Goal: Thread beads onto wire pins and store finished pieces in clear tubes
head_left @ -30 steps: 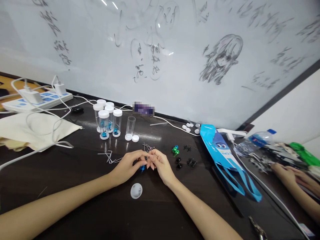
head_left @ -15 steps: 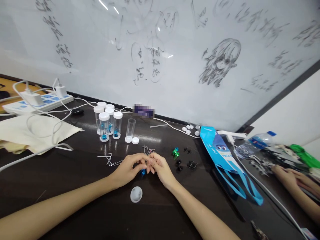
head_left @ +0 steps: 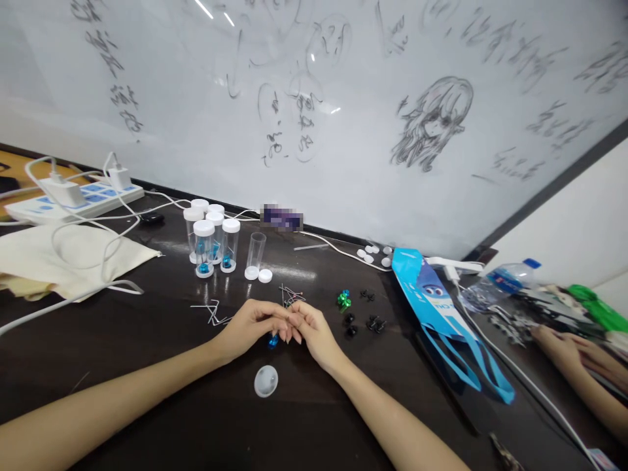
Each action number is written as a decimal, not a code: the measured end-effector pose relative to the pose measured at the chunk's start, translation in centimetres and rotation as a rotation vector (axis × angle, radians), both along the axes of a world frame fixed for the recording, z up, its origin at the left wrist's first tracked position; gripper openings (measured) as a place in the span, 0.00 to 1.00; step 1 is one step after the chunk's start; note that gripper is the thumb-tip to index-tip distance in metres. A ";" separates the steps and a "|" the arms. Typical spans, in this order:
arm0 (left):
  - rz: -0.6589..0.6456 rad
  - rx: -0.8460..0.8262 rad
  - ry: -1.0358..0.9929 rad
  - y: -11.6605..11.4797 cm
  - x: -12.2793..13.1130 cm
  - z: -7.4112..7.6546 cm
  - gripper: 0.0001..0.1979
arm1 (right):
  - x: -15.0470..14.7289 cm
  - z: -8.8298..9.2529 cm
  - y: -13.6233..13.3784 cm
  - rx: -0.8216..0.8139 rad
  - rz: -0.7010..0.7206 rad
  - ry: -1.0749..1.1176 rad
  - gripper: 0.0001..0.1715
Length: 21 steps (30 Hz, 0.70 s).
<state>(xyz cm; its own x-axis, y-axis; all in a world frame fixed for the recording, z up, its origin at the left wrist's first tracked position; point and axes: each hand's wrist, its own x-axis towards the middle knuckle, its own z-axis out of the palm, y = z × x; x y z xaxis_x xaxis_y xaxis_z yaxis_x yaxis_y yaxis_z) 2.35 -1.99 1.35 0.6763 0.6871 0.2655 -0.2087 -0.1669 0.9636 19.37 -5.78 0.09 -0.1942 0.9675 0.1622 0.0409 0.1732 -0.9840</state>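
Observation:
My left hand (head_left: 251,333) and my right hand (head_left: 314,333) meet low over the dark table, fingertips together. Both are closed in a pinch, and whatever lies between the fingers is hidden. A small shiny blue metallic part (head_left: 273,341) shows just under my left fingers; whether they grip it I cannot tell. Nearer me lies a small round translucent dish (head_left: 265,381). Thin pins with coloured ends (head_left: 291,296) lie just beyond the fingertips. Left of them are several bent L-shaped metal keys (head_left: 212,313).
Capped clear tubes (head_left: 204,248) with blue parts stand back left, beside an uncapped tube (head_left: 256,255) and a white cap (head_left: 265,276). Green parts (head_left: 344,300) and black parts (head_left: 375,324) lie right, before a blue bag (head_left: 432,301). Another person's hands (head_left: 564,353) are far right.
The blue part under my left fingers has shifted slightly left and toward me. My fingers have moved a little against each other; both hands stay in about the same place.

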 end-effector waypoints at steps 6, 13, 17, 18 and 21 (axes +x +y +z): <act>0.007 0.014 0.014 0.1 0.0 0.1 0.09 | 0.0 -0.1 -0.1 0.009 0.008 -0.013 0.22; 0.019 0.075 0.006 0.0 0.0 0.2 0.12 | -0.2 0.1 -0.1 0.014 0.021 -0.012 0.22; 0.029 0.098 0.009 0.0 0.0 0.1 0.12 | -0.1 0.0 0.0 0.007 0.018 -0.011 0.22; 0.034 0.110 0.013 0.0 -0.1 0.1 0.12 | 0.0 0.0 0.0 0.005 0.012 -0.010 0.21; 0.069 0.139 -0.007 0.0 -0.1 -0.2 0.10 | 0.1 -0.2 0.0 0.002 -0.003 0.000 0.20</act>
<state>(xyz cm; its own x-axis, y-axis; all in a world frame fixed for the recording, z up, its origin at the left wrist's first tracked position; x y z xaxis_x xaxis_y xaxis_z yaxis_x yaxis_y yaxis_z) 2.28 -1.97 1.18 0.6268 0.6881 0.3656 -0.1987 -0.3126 0.9289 19.48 -5.78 -0.06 -0.1910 0.9678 0.1638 0.0419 0.1748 -0.9837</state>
